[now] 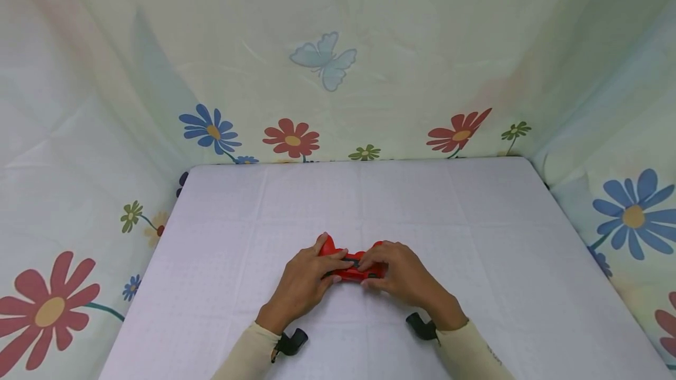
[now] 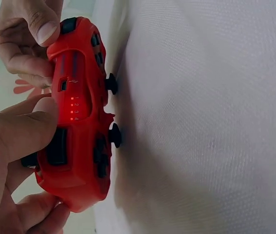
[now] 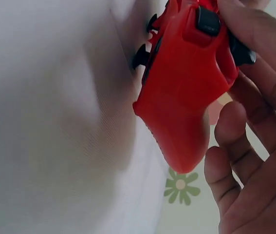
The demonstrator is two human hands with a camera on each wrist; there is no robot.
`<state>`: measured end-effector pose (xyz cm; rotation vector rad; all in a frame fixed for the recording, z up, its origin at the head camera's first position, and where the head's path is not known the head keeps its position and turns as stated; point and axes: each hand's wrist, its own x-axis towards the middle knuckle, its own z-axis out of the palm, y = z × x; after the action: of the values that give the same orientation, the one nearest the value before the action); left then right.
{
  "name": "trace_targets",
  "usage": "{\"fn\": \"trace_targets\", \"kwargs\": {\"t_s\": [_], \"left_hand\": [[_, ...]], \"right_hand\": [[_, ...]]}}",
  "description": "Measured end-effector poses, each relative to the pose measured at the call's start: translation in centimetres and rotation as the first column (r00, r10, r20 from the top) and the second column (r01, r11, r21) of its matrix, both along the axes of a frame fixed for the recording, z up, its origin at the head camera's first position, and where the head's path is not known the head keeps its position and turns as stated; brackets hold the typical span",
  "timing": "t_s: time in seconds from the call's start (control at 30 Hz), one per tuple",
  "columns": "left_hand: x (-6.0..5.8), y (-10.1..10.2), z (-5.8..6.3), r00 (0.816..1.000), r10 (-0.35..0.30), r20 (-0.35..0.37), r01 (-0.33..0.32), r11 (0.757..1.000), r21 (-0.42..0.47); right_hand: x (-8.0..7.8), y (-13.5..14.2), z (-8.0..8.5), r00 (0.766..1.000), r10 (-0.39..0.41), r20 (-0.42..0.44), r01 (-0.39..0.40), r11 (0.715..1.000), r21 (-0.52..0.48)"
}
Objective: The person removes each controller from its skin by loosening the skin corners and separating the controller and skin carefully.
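Note:
A red game controller (image 1: 352, 274) is held low over the white cloth, between both hands. Its thumbsticks point down at the cloth; whether they touch it I cannot tell. Lit red numbered lights and a small port show on the controller (image 2: 73, 105) in the left wrist view. My left hand (image 1: 302, 283) grips one end, thumb beside a black shoulder button (image 2: 57, 146). At the other end my right hand (image 1: 404, 274) holds the controller with thumb and fingers. In the right wrist view, one red grip (image 3: 179, 141) sticks out past the fingers.
The table (image 1: 465, 221) is covered with a white cloth. Curtains (image 1: 396, 28) printed with flowers and a butterfly hang behind it and at both sides. Black wrist cameras (image 1: 293, 342) sit by both cuffs.

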<state>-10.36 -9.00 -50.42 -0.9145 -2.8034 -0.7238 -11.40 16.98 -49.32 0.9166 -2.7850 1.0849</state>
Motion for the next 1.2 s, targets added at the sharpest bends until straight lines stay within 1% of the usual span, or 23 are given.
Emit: {"fn": "trace_targets", "kwargs": {"t_s": [0.1, 0.3, 0.5, 0.6, 0.73, 0.83, 0.9, 1.1, 1.2], "left_hand": [[0.0, 0.0, 0.1, 1.000, 0.002, 0.006, -0.002, 1.000, -0.018], [-0.1, 0.0, 0.2, 1.000, 0.002, 0.021, -0.001, 1.000, -0.026], [-0.2, 0.0, 0.2, 0.999, -0.001, 0.038, 0.001, 1.000, -0.011], [-0.2, 0.0, 0.2, 0.999, 0.000, 0.050, 0.001, 1.000, -0.007], [-0.3, 0.0, 0.1, 0.998, 0.000, 0.058, 0.000, 1.000, -0.010], [-0.3, 0.0, 0.1, 0.998, 0.003, 0.055, -0.002, 1.000, -0.020], [-0.4, 0.0, 0.2, 0.998, 0.004, 0.055, -0.003, 1.000, -0.024], [-0.6, 0.0, 0.3, 0.998, -0.001, 0.066, 0.003, 1.000, -0.029], [-0.6, 0.0, 0.4, 0.998, 0.000, 0.065, 0.003, 0.999, -0.038]], "right_hand": [[-0.4, 0.0, 0.2, 1.000, 0.021, 0.016, -0.021, 1.000, 0.022], [-1.2, -0.1, 0.5, 0.996, 0.051, 0.078, -0.056, 0.997, 0.060], [-1.8, 0.1, 0.8, 0.988, 0.101, 0.115, -0.106, 0.994, 0.036], [-2.1, 0.1, 0.9, 0.986, 0.130, 0.105, -0.136, 0.989, 0.051], [-2.4, 0.0, 1.3, 0.985, 0.154, 0.074, -0.162, 0.980, 0.112], [-2.6, 0.0, 1.5, 0.983, 0.163, 0.080, -0.173, 0.974, 0.144], [-2.7, 0.1, 1.7, 0.981, 0.172, 0.086, -0.183, 0.973, 0.143], [-3.2, 0.4, 1.7, 0.969, 0.227, 0.095, -0.236, 0.967, 0.099], [-3.6, 0.4, 1.7, 0.962, 0.240, 0.128, -0.256, 0.959, 0.126]]}}
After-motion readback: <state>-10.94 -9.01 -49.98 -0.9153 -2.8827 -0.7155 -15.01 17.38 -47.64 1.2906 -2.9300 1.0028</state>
